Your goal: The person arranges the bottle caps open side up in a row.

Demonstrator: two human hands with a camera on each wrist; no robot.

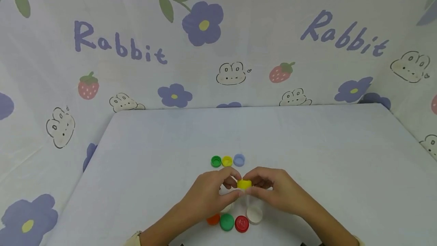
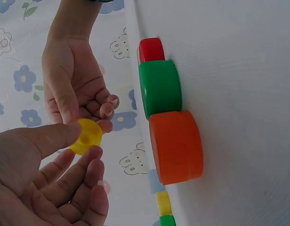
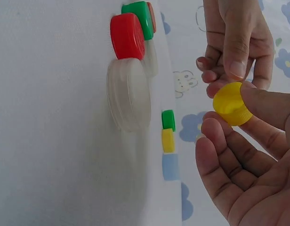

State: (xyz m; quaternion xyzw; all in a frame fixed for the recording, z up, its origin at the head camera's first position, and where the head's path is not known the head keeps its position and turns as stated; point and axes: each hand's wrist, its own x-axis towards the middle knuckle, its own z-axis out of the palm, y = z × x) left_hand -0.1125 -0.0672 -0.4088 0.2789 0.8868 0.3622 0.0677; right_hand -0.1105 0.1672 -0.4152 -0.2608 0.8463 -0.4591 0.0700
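A small yellow bottle cap (image 1: 244,184) is held up above the white table between both hands. My left hand (image 1: 213,194) pinches its left side with thumb and fingers, while my right hand (image 1: 278,189) pinches it from the right. Seen from the right wrist, the yellow cap (image 3: 231,104) has its hollow side partly showing, with ridges round its edge. Beneath the hands lie an orange cap (image 2: 177,147), a green cap (image 1: 227,222), a red cap (image 1: 241,224) and a white cap (image 1: 254,215). Another whitish cap (image 1: 226,207) is mostly hidden by my left hand.
Beyond the hands, a green cap (image 1: 216,161), a yellow cap (image 1: 227,161) and a light blue cap (image 1: 239,160) stand in a row, hollow sides up. The white table (image 1: 307,136) ends at a patterned cloth backdrop (image 1: 252,29) behind and at the sides.
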